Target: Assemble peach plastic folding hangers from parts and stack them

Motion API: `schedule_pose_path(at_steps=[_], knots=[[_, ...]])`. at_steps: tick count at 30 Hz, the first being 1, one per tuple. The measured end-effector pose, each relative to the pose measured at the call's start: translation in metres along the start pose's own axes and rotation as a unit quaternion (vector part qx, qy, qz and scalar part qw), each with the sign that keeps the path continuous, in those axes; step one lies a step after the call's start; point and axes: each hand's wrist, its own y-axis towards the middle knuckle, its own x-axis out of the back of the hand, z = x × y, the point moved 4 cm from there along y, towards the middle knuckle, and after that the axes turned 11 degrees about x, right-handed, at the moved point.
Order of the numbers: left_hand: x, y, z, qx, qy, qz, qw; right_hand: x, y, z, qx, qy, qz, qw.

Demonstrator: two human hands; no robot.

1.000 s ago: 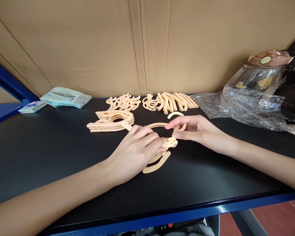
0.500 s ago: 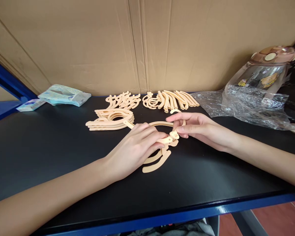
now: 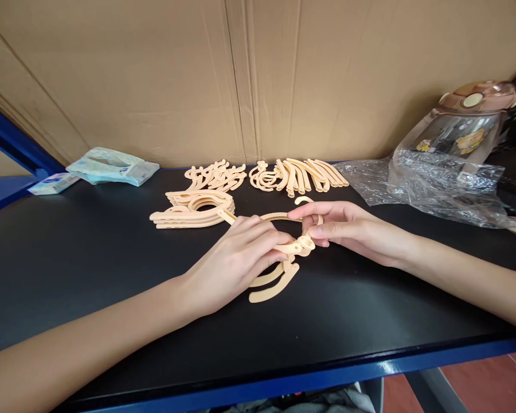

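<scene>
We have our left hand (image 3: 243, 252) curled closed over a pale bar (image 3: 287, 248); it hides the bar's middle, so we cannot tell whether the strip (image 3: 227, 216) poking out beyond the knuckles belongs to it. Our right hand (image 3: 341, 226) pinches a hooked piece (image 3: 307, 242), thumb and fingers covering part of its curve; its round end appears against the bar's tip, though whether they join is unclear. Beneath, on the black table (image 3: 112, 258), the left hand partly covers curved strips (image 3: 277, 287). Crumpled plastic (image 3: 447, 189) veils a clear bottle's lower part
</scene>
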Motion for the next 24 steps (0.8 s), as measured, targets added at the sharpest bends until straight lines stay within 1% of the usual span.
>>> schedule_pose_path(at_steps=[5, 8, 14, 16, 20, 24], knots=[[-0.0014, -0.0014, -0.0046, -0.029, 0.033, 0.001, 0.999, 0.0028, 0.0014, -0.0015, 0.005, -0.059, -0.009, 0.998], [-0.0023, -0.0015, -0.0053, -0.026, 0.047, 0.001, 0.999, 0.0047, 0.0015, -0.0026, 0.002, -0.081, -0.017, 0.997], [-0.0002, -0.0003, 0.0008, 0.008, 0.015, -0.019, 1.0, 0.007, 0.0006, -0.0016, 0.005, -0.027, -0.046, 0.999], [0.0003, -0.0005, 0.0023, 0.012, 0.014, -0.025, 1.0, 0.0066, 0.0005, -0.0016, 0.006, -0.013, -0.04, 0.999], [-0.0007, -0.0009, 0.002, 0.013, 0.02, -0.013, 1.0, 0.006, 0.0006, -0.0031, 0.011, 0.0, -0.022, 1.0], [-0.0008, -0.0008, 0.001, 0.011, 0.017, -0.015, 1.0, 0.006, 0.0004, -0.0043, 0.004, 0.016, -0.019, 1.0]])
